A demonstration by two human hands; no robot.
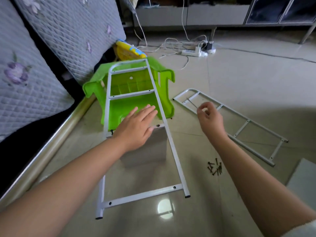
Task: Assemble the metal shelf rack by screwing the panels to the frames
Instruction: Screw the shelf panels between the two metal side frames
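Observation:
A white ladder-shaped metal frame (172, 147) lies tilted, its far end propped on an overturned green plastic stool (123, 106). A grey metal panel (150, 151) stands under its middle crossbar. My left hand (136, 124) lies flat with straight fingers on that crossbar and the panel's top edge. My right hand (209, 117) hovers over a second white frame (242, 129) that lies flat on the floor. Its fingers curl around the end of a thin metal tool (191, 103), which points away to the left. A heap of dark screws (215, 168) lies on the floor between the frames.
A quilt-covered bed with a metal rail (51, 147) runs along the left. Another grey panel (304, 178) lies at the right edge. A power strip with white cables (191, 52) sits far back, before a low cabinet. A yellow basket (130, 52) is behind the stool.

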